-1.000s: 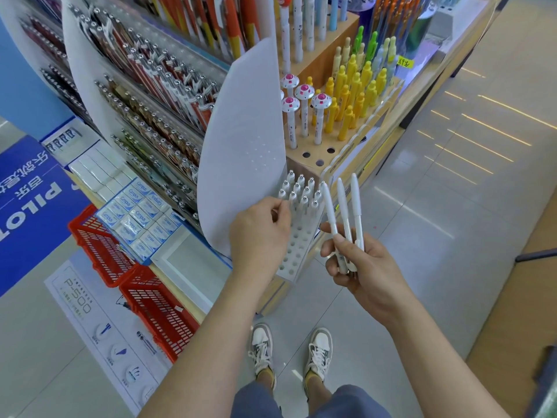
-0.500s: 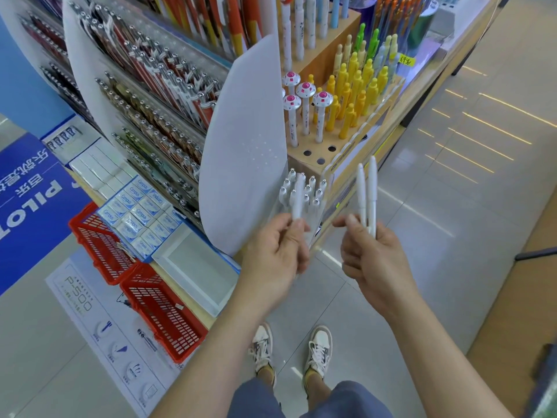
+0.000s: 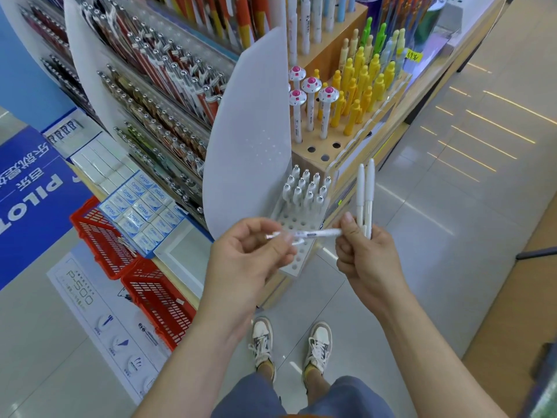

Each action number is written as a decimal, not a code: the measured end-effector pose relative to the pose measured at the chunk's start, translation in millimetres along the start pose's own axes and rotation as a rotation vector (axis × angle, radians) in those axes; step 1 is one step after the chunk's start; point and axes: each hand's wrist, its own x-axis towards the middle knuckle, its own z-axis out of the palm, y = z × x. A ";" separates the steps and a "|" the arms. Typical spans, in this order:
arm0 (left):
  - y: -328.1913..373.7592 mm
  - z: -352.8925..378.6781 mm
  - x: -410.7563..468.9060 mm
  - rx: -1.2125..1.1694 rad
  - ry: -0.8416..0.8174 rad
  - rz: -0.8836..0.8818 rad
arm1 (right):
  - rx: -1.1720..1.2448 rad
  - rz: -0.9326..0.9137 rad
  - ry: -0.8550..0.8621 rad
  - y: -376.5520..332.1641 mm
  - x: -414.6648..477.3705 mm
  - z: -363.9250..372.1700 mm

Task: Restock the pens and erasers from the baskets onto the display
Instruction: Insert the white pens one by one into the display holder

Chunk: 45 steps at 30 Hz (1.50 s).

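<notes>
Centre of frame: left hand [image 3: 241, 254] pinches one white pen [image 3: 313, 233], lying level, its far end at the fingertips of the right hand [image 3: 367, 260]. Right hand grips two upright white pens [image 3: 365, 191]. Directly behind: white holed rack [image 3: 294, 262], upper rows filled. Lower left: red baskets [image 3: 99, 236] and boxed erasers [image 3: 141, 203].

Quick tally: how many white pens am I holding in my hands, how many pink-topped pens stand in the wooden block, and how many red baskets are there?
White pens held: 3, one in the left hand, two in the right hand
Pink-topped pens: 4
Red baskets: 2
Total: 9
</notes>
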 end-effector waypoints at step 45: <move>-62.3 32.6 83.3 1.113 -0.008 0.737 | -0.055 0.163 0.015 20.6 14.9 -17.3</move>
